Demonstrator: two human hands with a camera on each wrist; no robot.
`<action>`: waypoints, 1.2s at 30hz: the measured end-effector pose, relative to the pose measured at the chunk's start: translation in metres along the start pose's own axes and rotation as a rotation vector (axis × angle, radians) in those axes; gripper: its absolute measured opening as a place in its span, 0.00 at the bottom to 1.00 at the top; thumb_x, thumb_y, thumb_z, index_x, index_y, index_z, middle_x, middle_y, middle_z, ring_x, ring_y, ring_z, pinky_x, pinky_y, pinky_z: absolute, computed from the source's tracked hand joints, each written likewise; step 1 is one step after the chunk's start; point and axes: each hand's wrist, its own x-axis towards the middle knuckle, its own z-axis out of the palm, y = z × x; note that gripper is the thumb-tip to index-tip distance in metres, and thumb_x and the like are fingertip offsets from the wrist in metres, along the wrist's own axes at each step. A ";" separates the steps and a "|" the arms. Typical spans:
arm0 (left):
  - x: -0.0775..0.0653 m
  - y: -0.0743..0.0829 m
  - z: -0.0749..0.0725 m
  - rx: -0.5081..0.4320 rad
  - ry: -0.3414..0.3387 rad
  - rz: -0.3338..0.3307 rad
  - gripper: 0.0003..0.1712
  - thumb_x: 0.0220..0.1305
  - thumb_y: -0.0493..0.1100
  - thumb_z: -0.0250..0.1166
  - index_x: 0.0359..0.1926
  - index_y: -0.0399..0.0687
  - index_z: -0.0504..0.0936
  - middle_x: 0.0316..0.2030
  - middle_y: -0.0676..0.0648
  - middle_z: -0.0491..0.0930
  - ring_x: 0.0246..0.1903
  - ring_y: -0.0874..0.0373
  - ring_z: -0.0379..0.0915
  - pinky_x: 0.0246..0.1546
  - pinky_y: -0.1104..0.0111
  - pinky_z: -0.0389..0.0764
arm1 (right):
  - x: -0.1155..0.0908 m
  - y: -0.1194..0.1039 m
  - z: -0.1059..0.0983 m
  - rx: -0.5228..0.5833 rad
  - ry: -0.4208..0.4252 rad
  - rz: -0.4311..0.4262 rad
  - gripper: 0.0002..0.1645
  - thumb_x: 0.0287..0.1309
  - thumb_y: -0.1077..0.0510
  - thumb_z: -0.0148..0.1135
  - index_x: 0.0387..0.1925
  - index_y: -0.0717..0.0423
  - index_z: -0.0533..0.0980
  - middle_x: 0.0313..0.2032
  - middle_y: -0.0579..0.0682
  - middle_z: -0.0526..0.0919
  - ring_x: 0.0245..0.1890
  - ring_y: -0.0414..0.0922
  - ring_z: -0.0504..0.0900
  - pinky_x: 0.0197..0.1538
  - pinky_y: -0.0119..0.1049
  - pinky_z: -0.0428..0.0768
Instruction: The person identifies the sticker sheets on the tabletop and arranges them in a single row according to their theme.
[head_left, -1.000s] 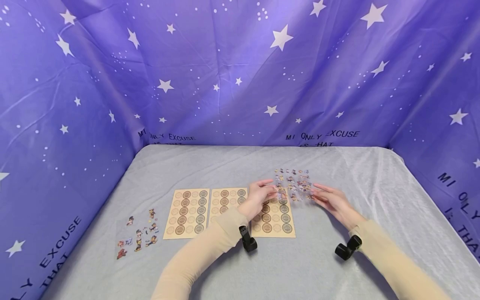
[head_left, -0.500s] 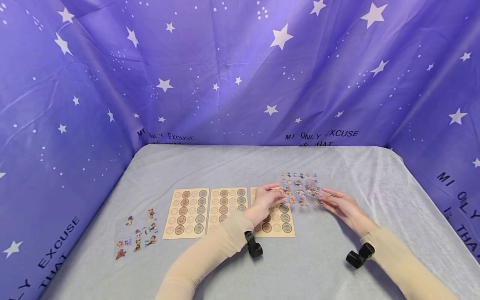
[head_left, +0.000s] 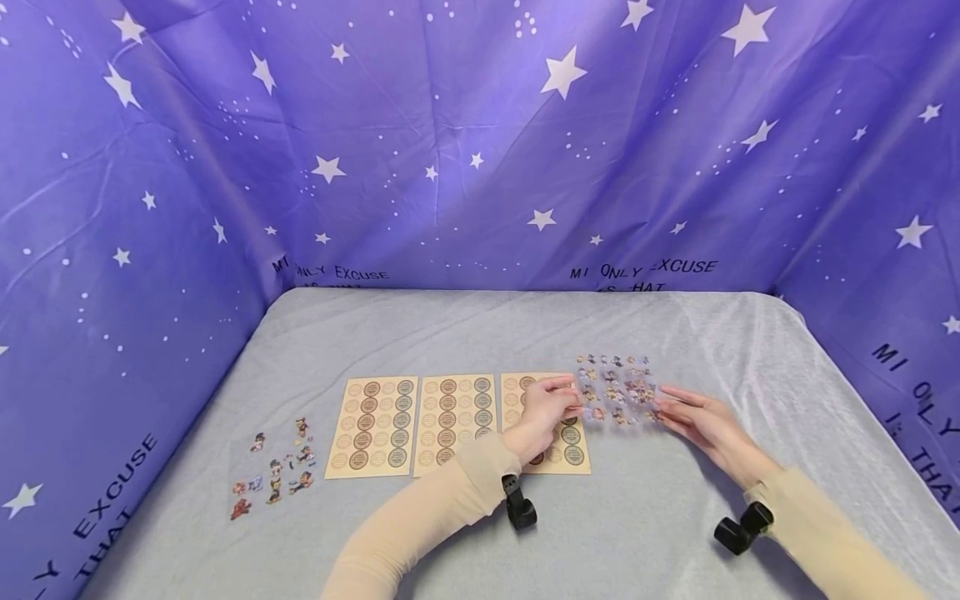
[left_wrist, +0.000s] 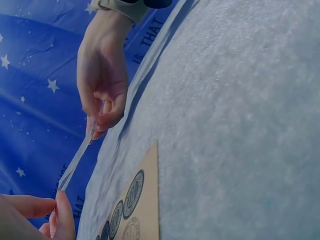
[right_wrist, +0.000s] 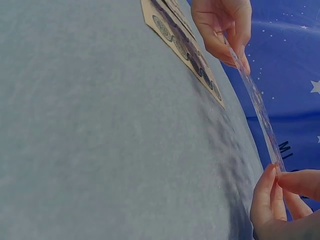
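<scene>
clear sticker sheet (head_left: 617, 389), left hand (head_left: 550, 408), right hand (head_left: 701, 423), unreadable prints

Clear plastic sticker sheet (head_left: 617, 389), see-through, dotted with tiny cartoon figures in brown, red and blue; three tan paper sheets (head_left: 372, 426), each printed with rows of round seals, dark brown alternating with pale beige; far left, a second clear sheet of cartoon stickers (head_left: 275, 468), reds and browns showing; pale grey fuzzy table cloth (head_left: 465, 333) under it all; purple-blue backdrop cloth (head_left: 450, 133) scattered with white stars, white dots and black lettering; cream-beige sleeves (head_left: 420, 521); black wrist straps (head_left: 519, 505).
</scene>
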 end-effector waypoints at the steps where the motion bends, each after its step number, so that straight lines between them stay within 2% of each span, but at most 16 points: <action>1: -0.001 -0.001 0.001 0.006 0.001 0.003 0.22 0.46 0.19 0.55 0.46 0.29 0.75 0.30 0.37 0.80 0.26 0.57 0.77 0.32 0.67 0.81 | -0.001 0.000 -0.001 0.002 -0.004 0.000 0.21 0.53 0.75 0.50 0.32 0.48 0.80 0.32 0.47 0.83 0.36 0.39 0.81 0.43 0.29 0.78; 12: -0.009 -0.010 0.010 0.044 -0.010 0.003 0.21 0.46 0.19 0.55 0.45 0.29 0.75 0.29 0.37 0.79 0.29 0.53 0.78 0.30 0.67 0.81 | -0.011 0.002 -0.013 -0.035 -0.026 -0.005 0.21 0.54 0.75 0.49 0.33 0.47 0.80 0.32 0.47 0.83 0.36 0.38 0.81 0.42 0.29 0.78; 25: -0.014 -0.018 0.016 0.049 0.000 0.000 0.21 0.44 0.18 0.55 0.44 0.29 0.75 0.28 0.37 0.79 0.25 0.55 0.78 0.26 0.67 0.81 | -0.019 0.003 -0.024 -0.087 -0.089 -0.024 0.22 0.55 0.75 0.48 0.35 0.48 0.79 0.34 0.48 0.83 0.37 0.38 0.80 0.43 0.30 0.78; 36: -0.015 -0.022 0.017 0.067 -0.003 -0.018 0.20 0.44 0.18 0.57 0.42 0.31 0.77 0.24 0.40 0.79 0.23 0.53 0.78 0.25 0.65 0.81 | -0.021 0.004 -0.026 -0.166 -0.060 -0.016 0.20 0.54 0.74 0.50 0.34 0.47 0.79 0.33 0.48 0.83 0.36 0.38 0.81 0.42 0.31 0.79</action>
